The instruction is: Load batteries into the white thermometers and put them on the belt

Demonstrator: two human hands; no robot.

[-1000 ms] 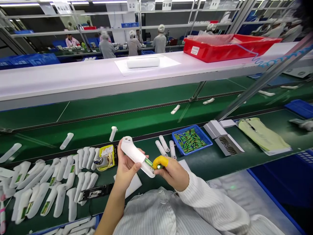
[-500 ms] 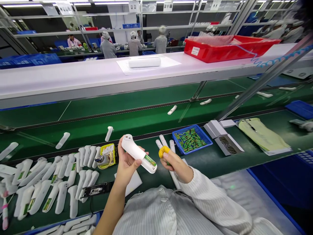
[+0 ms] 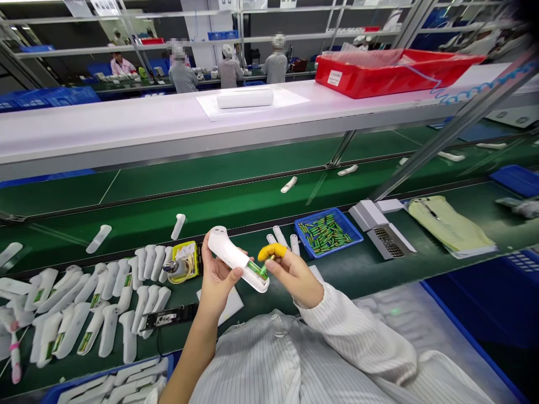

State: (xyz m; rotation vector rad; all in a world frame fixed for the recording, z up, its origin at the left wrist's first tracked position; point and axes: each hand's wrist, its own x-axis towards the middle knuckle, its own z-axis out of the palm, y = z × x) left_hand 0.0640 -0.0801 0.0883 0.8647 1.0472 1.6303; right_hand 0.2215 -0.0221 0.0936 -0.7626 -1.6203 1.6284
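Head view: at the lower middle of the frame, the left hand [image 3: 219,283] is wrapped around a white handheld device [image 3: 228,248], its open compartment tilted down to the right. The right hand [image 3: 298,276], a yellow cover [image 3: 273,250] on one finger, pinches a green battery [image 3: 264,270] between its fingertips, one end at the compartment. Another green battery [image 3: 254,267] seems to lie inside.

The step in hand looks like seating this cell beside its neighbour. To do it well, I would check polarity first, since the markings are too small to confirm here; set the end against the spring contact, if there is one, compress it, then press the other end down flat. A firm left grip matters, as the tilt could let a loose cell slide out. Pressing with the covered finger should spare the wrapper from scuffs. Spare cells sit close by in a blue tray [image 3: 337,250], right of centre.

As for writing, no brand can be made out. The red bin [image 3: 379,84] at the upper right has a white label [image 3: 334,77] with printed lines too small to read. A black fixture [image 3: 183,314] at the lower left bears a pale sticker [image 3: 165,318], also illegible, and the notice [image 3: 104,7] along the upper left edge is cropped.
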